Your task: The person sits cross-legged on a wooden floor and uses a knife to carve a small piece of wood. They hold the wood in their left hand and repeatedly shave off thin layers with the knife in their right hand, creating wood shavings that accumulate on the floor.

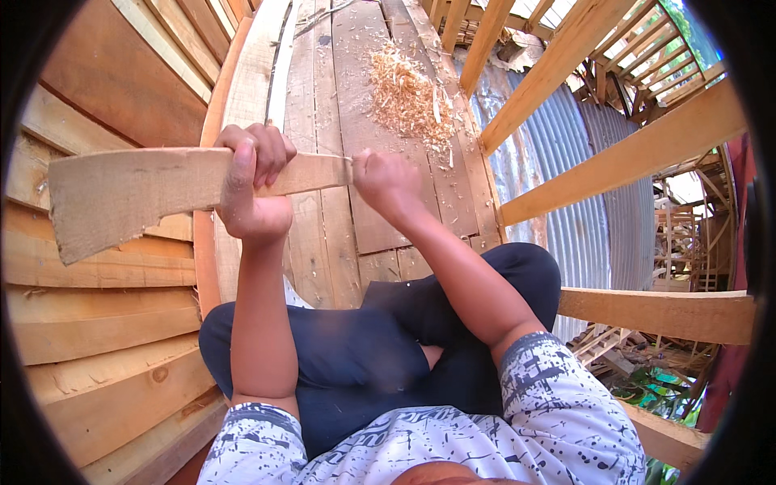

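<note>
in the head view, the wooden piece (133, 187) is up in the air above the plank floor (303, 242), its wide end jutting past the floor's left edge toward the board wall (105, 271). the left hand (257, 179) is wrapped around its middle, fingers curled over the upper edge. the right hand (386, 182) is closed into a fist right at the narrow end; whether it grips the tip itself or some small tool cannot be told.

as for progress, the outline looks roughly made, flared at one end and tapering to the other. the lower edge near the wide end is ragged, so smoothing is probably left. the shavings (412, 97) heaped near the floor's right edge suggest much wood has been taken off, though not surely from this piece.

for room, the board wall lies close along the left edge, nearest the wide end. slanting timbers (558, 73) line the right edge, with corrugated sheets (566, 194) beyond. crossed legs (347, 347) fill the near end.
</note>
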`<state>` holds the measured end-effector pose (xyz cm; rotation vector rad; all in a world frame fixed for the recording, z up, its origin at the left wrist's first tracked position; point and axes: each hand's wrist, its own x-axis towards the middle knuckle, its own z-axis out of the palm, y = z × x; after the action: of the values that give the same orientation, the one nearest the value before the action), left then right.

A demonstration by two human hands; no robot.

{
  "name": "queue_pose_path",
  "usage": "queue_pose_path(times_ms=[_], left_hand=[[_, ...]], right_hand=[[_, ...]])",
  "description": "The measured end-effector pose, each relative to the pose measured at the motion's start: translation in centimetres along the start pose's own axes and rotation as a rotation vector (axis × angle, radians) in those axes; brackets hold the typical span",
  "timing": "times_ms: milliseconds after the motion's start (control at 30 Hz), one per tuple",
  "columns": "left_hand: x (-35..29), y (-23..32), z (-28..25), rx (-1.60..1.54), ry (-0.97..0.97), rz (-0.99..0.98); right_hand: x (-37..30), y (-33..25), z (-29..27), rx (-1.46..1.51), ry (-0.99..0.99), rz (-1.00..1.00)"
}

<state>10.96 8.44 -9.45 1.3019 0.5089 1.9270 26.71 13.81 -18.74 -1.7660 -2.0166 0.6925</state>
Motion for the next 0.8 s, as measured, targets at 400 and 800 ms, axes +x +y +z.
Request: queue_pose_path(times_ms=[400,800], left_hand=[[-0.1,0.0,1.3,0.022,-0.011,-0.018],[0.1,-0.1,0.2,-0.054,-0.091,-0.016]], right_hand=[[0.2,1.4,1.2,-0.078,0.155,-0.039],[2.6,4.5,1.6,-0.316,0.117,-0.11]])
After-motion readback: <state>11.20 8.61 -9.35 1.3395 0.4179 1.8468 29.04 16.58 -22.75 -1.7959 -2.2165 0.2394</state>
